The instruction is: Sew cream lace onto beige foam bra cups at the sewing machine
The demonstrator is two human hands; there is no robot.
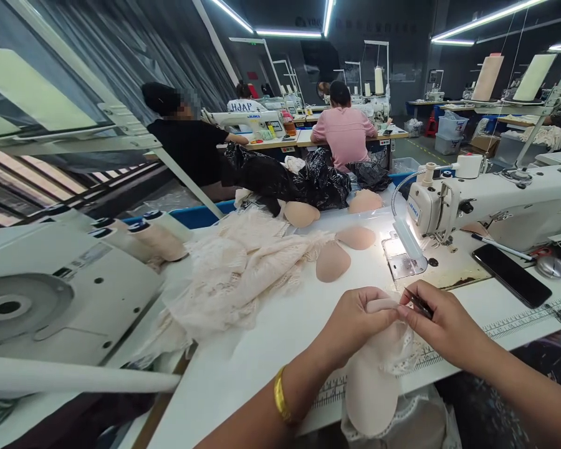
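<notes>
My left hand (355, 321) is closed on a beige bra (371, 393), its thumb and fingers pinching a folded cup edge. One padded cup and white lace hang below, over the table's front edge. My right hand (444, 324) meets the left at the fabric, fingertips pinched together. Small dark thread snips (419, 304) sit in its grip, partly hidden by the fingers. Just beyond the hands, loose beige bra cups (333, 262) lie on the white table (243, 380). The sewing machine (453, 199) stands ahead to the right, its lamp lighting the needle plate (404, 257).
Cream lace fabric (243, 262) is heaped left of the cups. A black phone (512, 274) and a printed ruler strip (518, 324) are at the right. Thread cones (156, 240) stand at left. Black plastic bags (285, 178) lie behind; co-workers sit at machines beyond.
</notes>
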